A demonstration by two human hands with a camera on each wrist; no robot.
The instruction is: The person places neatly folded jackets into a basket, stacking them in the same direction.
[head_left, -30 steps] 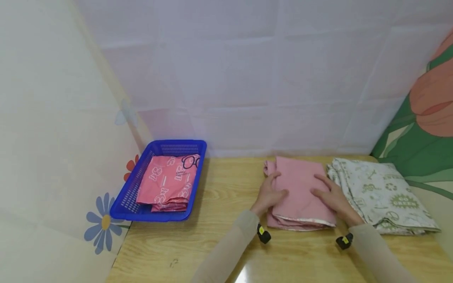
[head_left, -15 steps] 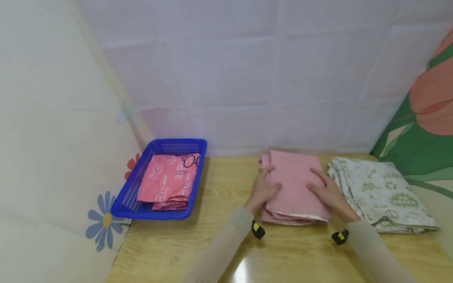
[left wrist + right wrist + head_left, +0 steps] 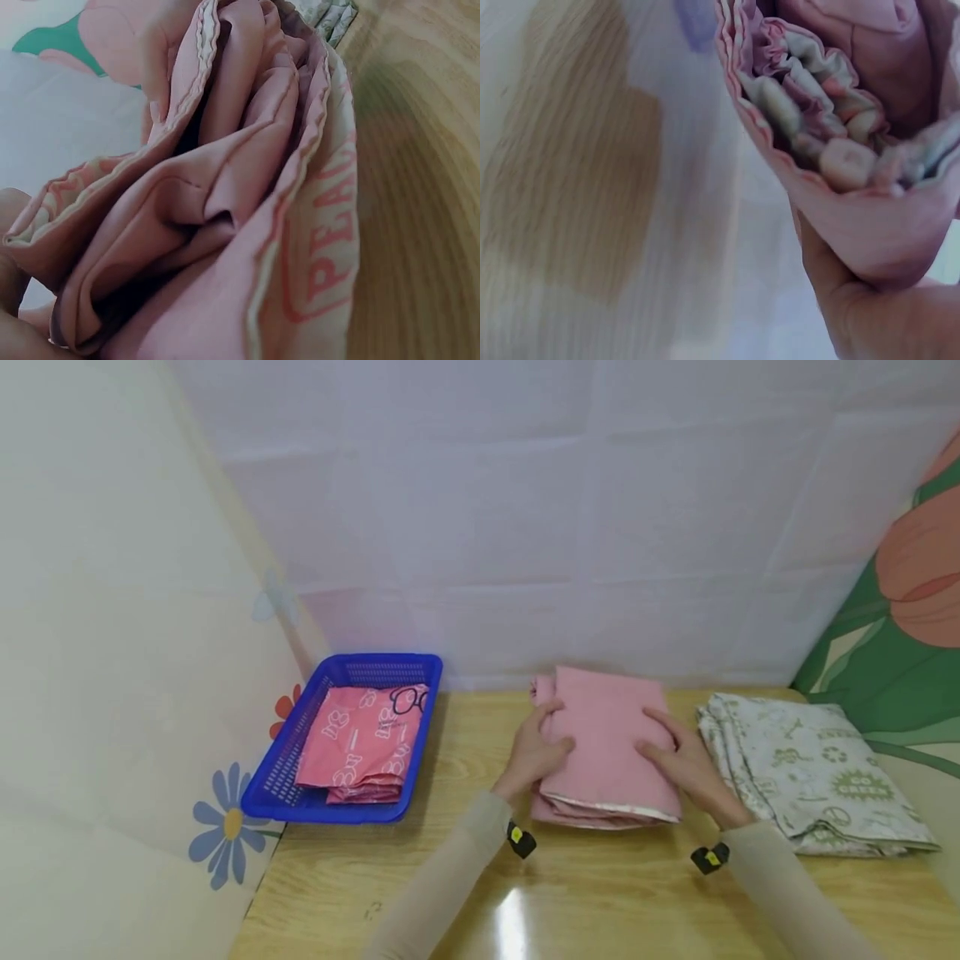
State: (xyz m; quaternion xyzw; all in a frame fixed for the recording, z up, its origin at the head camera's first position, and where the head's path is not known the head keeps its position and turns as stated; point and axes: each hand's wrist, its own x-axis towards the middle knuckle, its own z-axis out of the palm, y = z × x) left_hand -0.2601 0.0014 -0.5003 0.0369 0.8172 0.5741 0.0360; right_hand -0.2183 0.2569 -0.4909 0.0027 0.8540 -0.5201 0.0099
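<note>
Between my two hands is a folded pink cloth (image 3: 609,747) with a pale trimmed edge. My left hand (image 3: 534,752) grips its left side, thumb on top, and my right hand (image 3: 688,764) grips the right side the same way. In the left wrist view the pink cloth (image 3: 172,217) shows loose inner folds and a pale printed underside with red letters. The right wrist view has a gathered, ruffled edge inside the cloth (image 3: 870,232), with my right hand (image 3: 889,322) around its outside. Most fingers are hidden beneath it.
A blue plastic basket (image 3: 324,812) at the left holds a folded, brighter pink cloth (image 3: 363,735) with white drawings. To the right lies a folded white cloth (image 3: 813,777) with green print. The wooden table (image 3: 600,893) meets a pale hanging sheet (image 3: 510,527) at the back.
Both hands have carried the pink cloth to the left and slightly toward the back, away from the green-printed cloth. The basket and the other cloths have stayed in place.
</note>
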